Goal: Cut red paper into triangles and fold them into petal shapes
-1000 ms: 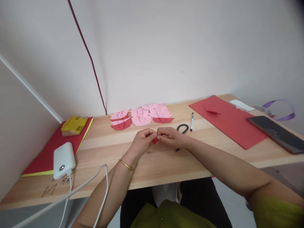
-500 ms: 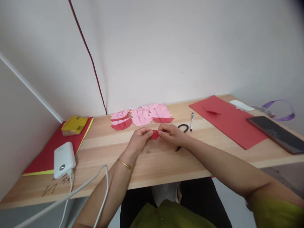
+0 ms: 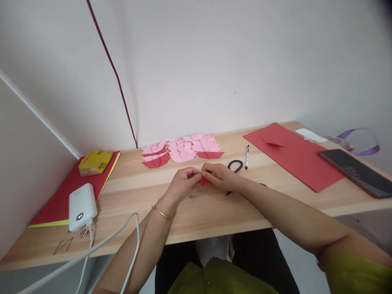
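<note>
A small folded piece of red paper [image 3: 204,181] is pinched between my two hands at the middle of the wooden desk [image 3: 196,208]. My left hand [image 3: 183,183], with a gold bangle on its wrist, grips the paper's left side with closed fingertips. My right hand [image 3: 221,176] holds the right side, fingers closed on it. Most of the paper is hidden by my fingers. Just behind my hands lies a cluster of folded pink and red paper shapes [image 3: 183,150].
Black scissors [image 3: 235,165] and a pen [image 3: 247,156] lie right of my hands. A red paper sheet [image 3: 294,155], a phone [image 3: 357,171] and purple ribbon [image 3: 364,141] sit far right. At left are a white power bank [image 3: 82,206] with cable, a yellow packet [image 3: 95,161] and a red folder [image 3: 61,196].
My hands dropped slightly toward the desk again after lifting a little. The red paper was more exposed between the fingertips half a second ago and is now mostly covered.
</note>
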Available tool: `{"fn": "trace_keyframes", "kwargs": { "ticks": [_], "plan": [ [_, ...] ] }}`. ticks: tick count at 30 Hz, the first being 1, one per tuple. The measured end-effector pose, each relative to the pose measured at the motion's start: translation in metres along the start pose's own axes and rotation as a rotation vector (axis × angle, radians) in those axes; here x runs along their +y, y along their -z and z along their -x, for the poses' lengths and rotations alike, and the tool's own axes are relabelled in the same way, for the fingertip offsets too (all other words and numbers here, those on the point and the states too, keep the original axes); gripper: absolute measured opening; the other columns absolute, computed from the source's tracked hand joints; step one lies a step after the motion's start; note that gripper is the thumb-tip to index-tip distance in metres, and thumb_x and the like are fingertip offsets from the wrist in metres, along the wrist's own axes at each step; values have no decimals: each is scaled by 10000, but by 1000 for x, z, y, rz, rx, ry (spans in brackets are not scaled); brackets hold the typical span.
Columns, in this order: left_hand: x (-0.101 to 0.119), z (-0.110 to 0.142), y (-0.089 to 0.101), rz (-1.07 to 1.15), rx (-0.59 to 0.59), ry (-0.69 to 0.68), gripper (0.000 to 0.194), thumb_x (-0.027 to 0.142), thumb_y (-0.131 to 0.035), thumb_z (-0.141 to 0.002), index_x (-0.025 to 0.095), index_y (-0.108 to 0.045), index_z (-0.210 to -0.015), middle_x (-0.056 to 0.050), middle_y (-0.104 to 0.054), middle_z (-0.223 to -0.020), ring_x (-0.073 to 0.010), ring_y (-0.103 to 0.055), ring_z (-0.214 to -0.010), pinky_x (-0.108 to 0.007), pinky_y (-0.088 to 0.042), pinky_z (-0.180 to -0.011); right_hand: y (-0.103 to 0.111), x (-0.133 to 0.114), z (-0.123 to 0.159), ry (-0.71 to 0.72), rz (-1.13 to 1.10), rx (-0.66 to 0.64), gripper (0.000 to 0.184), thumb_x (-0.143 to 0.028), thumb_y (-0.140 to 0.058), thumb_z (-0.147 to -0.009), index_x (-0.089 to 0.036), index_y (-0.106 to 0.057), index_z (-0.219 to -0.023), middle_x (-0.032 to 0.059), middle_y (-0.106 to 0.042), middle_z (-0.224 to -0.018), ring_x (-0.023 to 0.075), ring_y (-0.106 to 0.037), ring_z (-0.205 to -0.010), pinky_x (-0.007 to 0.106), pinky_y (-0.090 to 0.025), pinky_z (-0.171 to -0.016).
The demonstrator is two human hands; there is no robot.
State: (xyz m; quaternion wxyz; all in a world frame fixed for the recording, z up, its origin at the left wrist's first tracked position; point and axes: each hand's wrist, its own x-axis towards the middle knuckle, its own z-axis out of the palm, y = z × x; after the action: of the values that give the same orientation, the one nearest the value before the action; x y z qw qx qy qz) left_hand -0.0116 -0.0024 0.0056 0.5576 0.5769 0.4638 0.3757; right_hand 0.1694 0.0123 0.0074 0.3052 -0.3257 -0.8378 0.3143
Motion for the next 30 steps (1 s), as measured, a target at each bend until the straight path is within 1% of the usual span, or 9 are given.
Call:
{"fn": "trace_keyframes", "kwargs": {
  "ticks": [4,9,15,19,22,27,30],
  "plan": [
    [2,2,-2,73,-12,36,226,346,-703,-659,129,-637,-669,-8,-614,-619,-92,-502,-567,-220,-377,-572,1,-1,1,-7,14,-15,244,-301,-405,-910,-161,-489,-729,-16,-494,-625,98,-440,-566,219,-338,-544],
    [4,3,-3,209,-40,36,225,327,-727,-643,123,-634,-657,-23,-628,-624,-104,-538,-594,-230,-403,-603,4,-2,1,15,-46,-20,262,-321,-381,-923,-164,-476,-736,-11,-503,-644,97,-445,-573,219,-348,-550],
    [10,4,-3,170,-30,29,221,330,-724,-652,122,-648,-649,-28,-635,-598,-107,-550,-581,-236,-415,-607,4,-4,1,18,-37,-5,254,-323,-384,-920,-169,-474,-739,1,-533,-654,102,-468,-577,221,-363,-556],
    [8,3,-2,164,32,69,230,337,-740,-630,124,-663,-666,-29,-643,-615,-104,-546,-574,-239,-423,-605,3,3,-1,24,39,50,217,-282,-408,-900,-173,-476,-725,-1,-532,-646,109,-473,-577,223,-357,-553],
    [5,1,-1,167,82,50,217,327,-736,-632,128,-651,-645,-21,-634,-600,-100,-539,-569,-236,-422,-606,2,6,-2,32,57,72,211,-265,-414,-893,-178,-469,-708,0,-527,-644,113,-467,-578,230,-355,-556],
    [6,1,-1,199,63,16,217,324,-723,-648,128,-631,-630,-27,-635,-606,-103,-546,-583,-238,-423,-617,4,5,-2,25,49,83,231,-287,-400,-904,-183,-458,-705,-8,-503,-627,110,-443,-560,229,-344,-536],
    [3,0,-1,217,66,24,225,331,-722,-657,128,-625,-650,-25,-629,-603,-103,-550,-587,-239,-424,-622,4,4,-2,23,57,98,239,-296,-398,-904,-184,-457,-701,-12,-494,-612,108,-434,-549,228,-342,-533]
  ]
}}
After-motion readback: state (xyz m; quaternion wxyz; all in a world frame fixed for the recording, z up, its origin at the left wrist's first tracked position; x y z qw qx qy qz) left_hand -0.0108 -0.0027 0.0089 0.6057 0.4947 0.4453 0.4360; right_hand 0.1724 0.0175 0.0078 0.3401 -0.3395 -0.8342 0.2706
